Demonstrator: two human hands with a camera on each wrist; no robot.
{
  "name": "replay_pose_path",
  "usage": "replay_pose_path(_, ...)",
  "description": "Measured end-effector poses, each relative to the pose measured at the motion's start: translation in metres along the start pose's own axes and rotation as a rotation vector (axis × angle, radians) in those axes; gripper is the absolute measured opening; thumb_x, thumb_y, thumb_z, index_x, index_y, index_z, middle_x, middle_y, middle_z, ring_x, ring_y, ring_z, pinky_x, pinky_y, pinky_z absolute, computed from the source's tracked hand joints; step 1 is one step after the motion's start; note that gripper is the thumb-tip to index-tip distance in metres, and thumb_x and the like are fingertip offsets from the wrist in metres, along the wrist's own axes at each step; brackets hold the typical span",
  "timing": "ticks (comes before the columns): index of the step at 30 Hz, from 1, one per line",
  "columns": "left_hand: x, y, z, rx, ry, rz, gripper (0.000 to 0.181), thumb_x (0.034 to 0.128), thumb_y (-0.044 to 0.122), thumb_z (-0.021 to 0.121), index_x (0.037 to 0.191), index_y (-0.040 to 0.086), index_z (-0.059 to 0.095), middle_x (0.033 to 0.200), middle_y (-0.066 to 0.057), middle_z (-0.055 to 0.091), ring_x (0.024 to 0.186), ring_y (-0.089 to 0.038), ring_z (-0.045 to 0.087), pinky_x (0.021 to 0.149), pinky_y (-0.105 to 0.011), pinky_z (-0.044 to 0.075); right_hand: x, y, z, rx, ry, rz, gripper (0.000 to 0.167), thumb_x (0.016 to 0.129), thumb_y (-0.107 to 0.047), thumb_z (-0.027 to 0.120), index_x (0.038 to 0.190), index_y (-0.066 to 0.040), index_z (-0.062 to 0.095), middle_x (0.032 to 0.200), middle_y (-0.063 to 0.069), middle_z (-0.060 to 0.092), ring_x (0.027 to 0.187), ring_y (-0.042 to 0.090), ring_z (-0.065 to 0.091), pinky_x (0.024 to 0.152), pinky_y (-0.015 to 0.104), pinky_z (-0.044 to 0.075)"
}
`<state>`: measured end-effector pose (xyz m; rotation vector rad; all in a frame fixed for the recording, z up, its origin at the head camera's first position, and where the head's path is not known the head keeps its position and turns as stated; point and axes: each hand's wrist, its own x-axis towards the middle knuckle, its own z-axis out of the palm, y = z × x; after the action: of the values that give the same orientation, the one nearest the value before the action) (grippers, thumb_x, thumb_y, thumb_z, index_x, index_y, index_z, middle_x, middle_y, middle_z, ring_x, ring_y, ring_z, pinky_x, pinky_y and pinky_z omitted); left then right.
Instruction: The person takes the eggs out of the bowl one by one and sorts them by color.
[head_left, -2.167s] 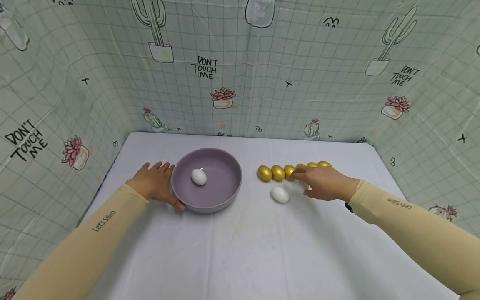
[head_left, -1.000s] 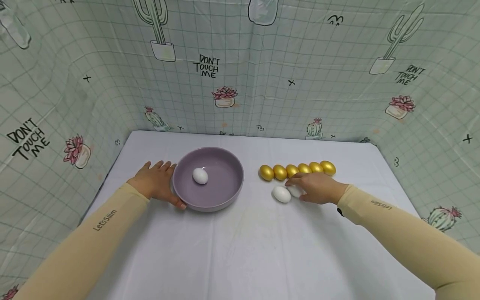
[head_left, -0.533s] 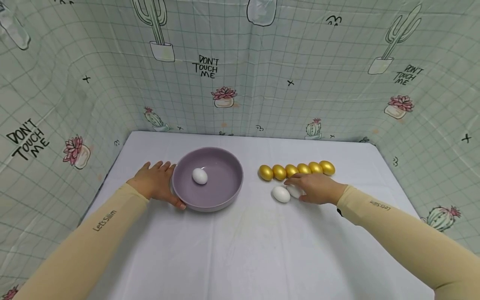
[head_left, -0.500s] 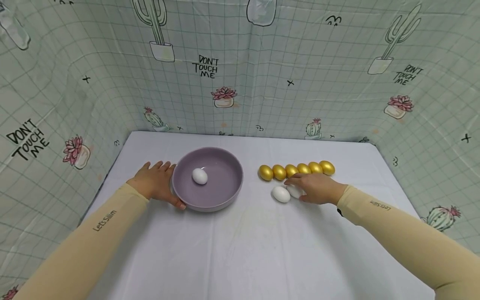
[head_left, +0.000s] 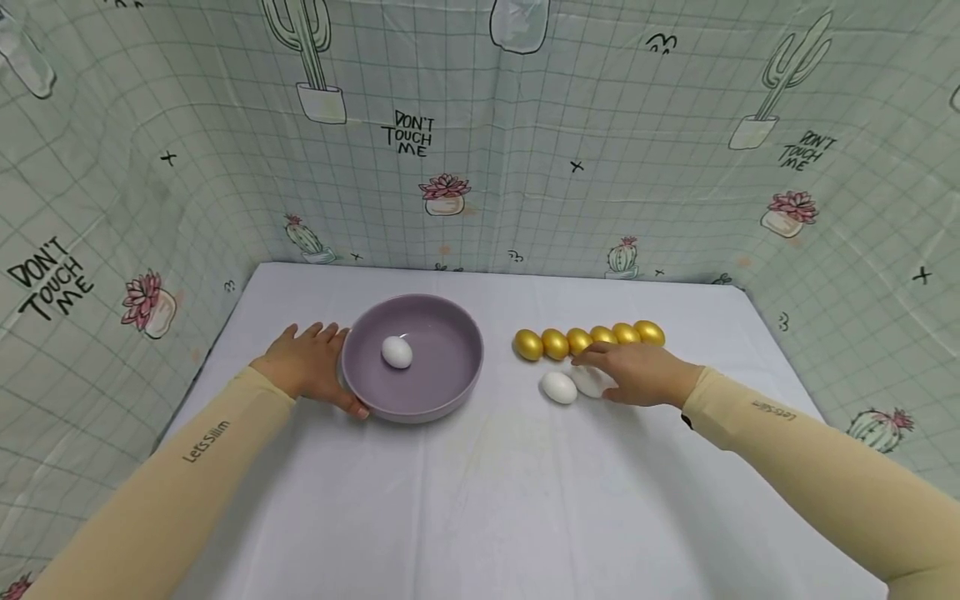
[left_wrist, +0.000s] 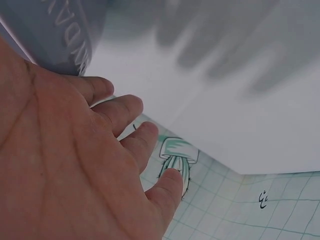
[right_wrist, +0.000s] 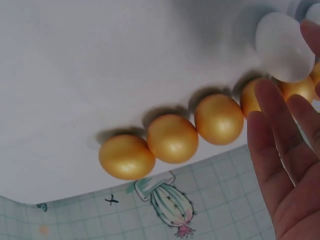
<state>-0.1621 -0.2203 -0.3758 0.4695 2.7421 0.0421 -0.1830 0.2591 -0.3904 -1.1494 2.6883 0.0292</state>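
Note:
My left hand point(head_left: 307, 367) rests against the left side of a mauve bowl point(head_left: 450, 358), fingers extended and thumb by its front base. Raised letters show on the bowl's wall point(left_wrist: 60, 35) in the left wrist view. A white egg point(head_left: 397, 352) lies inside the bowl, left of centre. On the right, my right hand point(head_left: 641, 375) is at a white egg point(head_left: 591, 382), thumb in front and fingers behind, not curled tightly. In the right wrist view that egg point(right_wrist: 284, 47) sits on the table near the thumb. Another white egg point(head_left: 558, 387) lies just left of it.
Behind the white eggs, several gold eggs point(head_left: 555, 343) form a touching row, slanting slightly back to the right. A white cloth covers the table point(head_left: 480, 500). A grid-patterned curtain point(head_left: 510, 167) with cactus drawings hangs around the back and sides.
My right hand has come left and toward me, then eased slightly right. The white egg it mostly hid now shows beside the other one. My left hand and the bowl stay put.

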Motion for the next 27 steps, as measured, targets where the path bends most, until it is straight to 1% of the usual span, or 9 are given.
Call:
replay_pose_path(2,0.0,-0.001,0.0,0.002,-0.001,-0.001,0.137,0.0553,0.081,0.076,0.149,-0.009,0.034,0.152,-0.032,0.034,0.139,-0.052,0.028,0.109,-0.07,0.019,0.001,-0.001,-0.007,-0.021,0.012,-0.011,0.061,0.076,-0.015,0.087,0.132,-0.01,0.063,0.127,0.005,0.063,0.086,0.018,0.063,0.061,0.027,0.051)
replay_pose_path(4,0.0,-0.001,0.0,0.002,0.0,-0.002,0.138,0.0551,0.082,0.076,0.149,-0.01,0.034,0.152,-0.032,0.034,0.139,-0.052,0.028,0.109,-0.07,0.02,0.004,-0.002,-0.016,-0.048,0.028,-0.015,0.061,0.076,-0.015,0.087,0.132,-0.01,0.063,0.127,0.006,0.063,0.087,0.02,0.064,0.062,0.031,0.052)
replay_pose_path(8,0.0,-0.003,0.001,0.005,0.005,-0.002,0.137,0.0552,0.081,0.076,0.149,-0.01,0.035,0.151,-0.032,0.035,0.139,-0.053,0.029,0.109,-0.07,0.021,0.015,-0.01,-0.036,-0.048,0.035,-0.014,0.059,0.079,-0.014,0.085,0.134,-0.011,0.062,0.129,0.006,0.062,0.077,0.017,0.064,0.065,0.038,0.056)
replay_pose_path(10,0.0,-0.003,0.001,0.003,0.007,-0.002,0.137,0.0551,0.081,0.077,0.149,-0.01,0.035,0.151,-0.032,0.035,0.139,-0.053,0.029,0.109,-0.07,0.021,0.024,-0.017,-0.047,-0.03,0.042,-0.027,0.056,0.081,-0.012,0.082,0.133,-0.012,0.062,0.131,0.004,0.062,0.077,0.015,0.066,0.071,0.039,0.057)
replay_pose_path(14,-0.001,-0.003,0.002,0.002,0.0,-0.003,0.137,0.0552,0.081,0.077,0.148,-0.011,0.035,0.151,-0.032,0.035,0.139,-0.053,0.029,0.109,-0.07,0.02,0.047,-0.035,-0.065,-0.027,0.054,-0.075,0.051,0.086,-0.013,0.078,0.134,-0.017,0.062,0.131,-0.001,0.061,0.086,0.017,0.068,0.076,0.039,0.056)
replay_pose_path(17,-0.001,-0.003,0.002,0.006,-0.005,-0.004,0.138,0.0554,0.081,0.076,0.149,-0.011,0.034,0.152,-0.032,0.034,0.139,-0.053,0.029,0.109,-0.07,0.02,0.066,-0.053,-0.075,-0.032,0.056,-0.126,0.05,0.088,-0.013,0.075,0.136,-0.018,0.061,0.133,-0.001,0.059,0.091,0.018,0.068,0.079,0.038,0.056)
replay_pose_path(20,-0.001,-0.003,0.002,0.005,0.0,-0.001,0.138,0.0552,0.082,0.076,0.149,-0.01,0.034,0.152,-0.032,0.034,0.139,-0.052,0.028,0.109,-0.07,0.02,0.084,-0.07,-0.082,-0.034,0.043,-0.17,0.054,0.088,-0.012,0.074,0.139,-0.018,0.058,0.136,-0.002,0.057,0.088,0.014,0.066,0.079,0.035,0.055)
replay_pose_path(23,-0.001,-0.002,0.001,-0.001,-0.001,0.0,0.138,0.0549,0.081,0.077,0.149,-0.01,0.033,0.152,-0.032,0.033,0.139,-0.053,0.028,0.109,-0.07,0.02,0.1,-0.086,-0.086,-0.038,0.03,-0.2,0.057,0.088,-0.012,0.076,0.141,-0.017,0.057,0.137,-0.001,0.056,0.097,0.014,0.066,0.083,0.035,0.054)
replay_pose_path(27,-0.001,-0.001,0.0,0.001,-0.004,0.003,0.138,0.0552,0.081,0.077,0.15,-0.009,0.033,0.152,-0.032,0.033,0.14,-0.053,0.028,0.109,-0.069,0.02,0.12,-0.102,-0.087,-0.07,0.006,-0.206,0.059,0.087,-0.017,0.078,0.141,-0.018,0.056,0.137,0.0,0.056,0.11,0.017,0.063,0.087,0.036,0.053)
